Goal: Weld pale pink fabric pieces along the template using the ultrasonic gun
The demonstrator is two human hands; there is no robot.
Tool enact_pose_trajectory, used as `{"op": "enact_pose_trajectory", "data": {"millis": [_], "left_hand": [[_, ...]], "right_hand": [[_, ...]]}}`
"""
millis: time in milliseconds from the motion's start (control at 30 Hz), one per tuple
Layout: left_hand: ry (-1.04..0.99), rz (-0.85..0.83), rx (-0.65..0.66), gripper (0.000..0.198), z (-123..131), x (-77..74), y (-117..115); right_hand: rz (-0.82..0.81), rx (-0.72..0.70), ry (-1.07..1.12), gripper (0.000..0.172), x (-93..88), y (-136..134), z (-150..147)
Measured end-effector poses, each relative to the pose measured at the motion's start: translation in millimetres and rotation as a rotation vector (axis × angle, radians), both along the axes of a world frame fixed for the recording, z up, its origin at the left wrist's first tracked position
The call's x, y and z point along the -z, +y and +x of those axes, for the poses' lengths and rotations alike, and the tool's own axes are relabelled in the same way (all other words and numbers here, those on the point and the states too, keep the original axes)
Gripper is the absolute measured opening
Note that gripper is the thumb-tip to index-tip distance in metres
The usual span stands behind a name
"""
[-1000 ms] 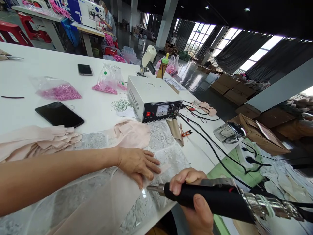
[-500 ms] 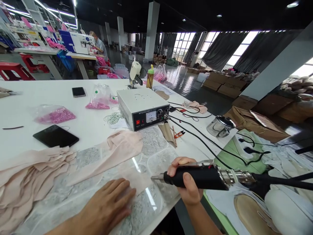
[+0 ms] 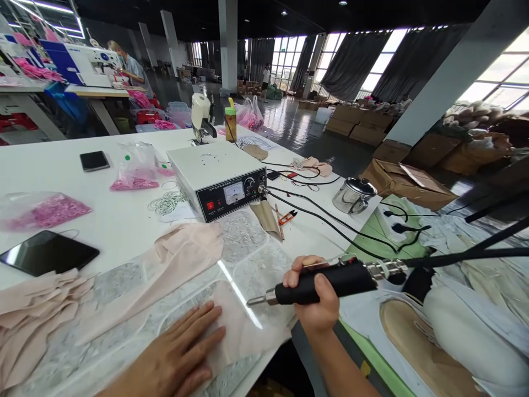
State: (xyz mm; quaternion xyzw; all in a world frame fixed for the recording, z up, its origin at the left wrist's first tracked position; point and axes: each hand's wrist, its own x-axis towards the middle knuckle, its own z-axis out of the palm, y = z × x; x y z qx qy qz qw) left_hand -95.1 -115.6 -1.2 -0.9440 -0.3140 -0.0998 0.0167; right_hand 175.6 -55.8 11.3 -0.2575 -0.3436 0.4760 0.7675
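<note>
My left hand [image 3: 182, 347] lies flat with its fingers stretched out, pressing near a pale pink cloth piece [image 3: 231, 320] on the grey marbled, glossy sheet [image 3: 248, 237]. Whether a clear layer covers that cloth I cannot tell. My right hand [image 3: 316, 295] grips a handheld ultrasonic cutter [image 3: 343, 281] with a black body and a pointed metal tip. The tip points left over the cloth; contact is unclear. A longer pink cloth [image 3: 185, 248] lies beyond my left hand, and a pile of pink cloth strips [image 3: 37, 320] is at the left.
A control box [image 3: 215, 171] with a meter stands mid-table, its black cables running right. Orange-handled snips [image 3: 287, 217], a metal mug [image 3: 355, 196], phones [image 3: 49, 252] and bags of pink bits [image 3: 45, 212] lie around. White shoe-like pieces [image 3: 467, 325] are heaped at right. A co-worker [image 3: 130, 63] sits far off.
My view has swung right. My left hand has shifted right over the sheet. The cutter's tip has moved slightly right relative to the table, and more pink cloth shows beneath it.
</note>
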Motion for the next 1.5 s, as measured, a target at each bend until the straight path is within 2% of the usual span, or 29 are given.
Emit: {"op": "enact_pose_trajectory", "data": {"millis": [200, 433, 533, 633, 700, 833, 933, 1100, 1267, 1400, 1500], "left_hand": [[0.001, -0.026, -0.004, 0.058, -3, -2.3, 0], [0.004, -0.033, -0.004, 0.051, -6, -2.6, -2], [-0.099, -0.065, -0.04, 0.039, -2, -3.8, 1], [-0.3, -0.131, -0.17, 0.031, 10, -6.7, 15], [-0.365, -0.208, -0.218, 0.026, 23, -9.0, 30], [-0.348, -0.299, -0.154, 0.023, 44, -7.5, 58], [-0.345, -0.338, -0.121, 0.022, 51, -1.5, 66], [-0.374, -0.325, -0.079, 0.03, 48, 4.3, 60], [-0.412, -0.278, -0.051, 0.027, 42, -2.2, 53], [-0.434, -0.237, -0.082, 0.021, 35, -5.7, 41], [-0.438, -0.169, -0.147, 0.023, 27, 1.2, 23]], "right_hand": [[-0.076, -0.037, 0.057, 0.017, 10.6, 6, -7], [-0.087, -0.078, 0.11, 0.018, 6.6, 6, -15], [-0.099, -0.07, 0.097, 0.019, 5.6, 6, -16], [-0.113, -0.069, 0.075, 0.019, 5.8, 7, -16], [-0.104, -0.074, 0.07, 0.019, 6.1, 7, -14], [-0.078, -0.058, 0.037, 0.018, 6.1, 8, -7], [-0.078, -0.033, 0.012, 0.018, 5.9, 8, -2], [-0.092, -0.001, 0.036, 0.018, 5.9, 10, -1], [-0.106, -0.04, 0.06, 0.02, 4.5, 9, -14], [-0.112, -0.081, 0.053, 0.021, 3.6, 7, -24], [-0.1, -0.087, 0.058, 0.022, 4.6, 8, -26]]}}
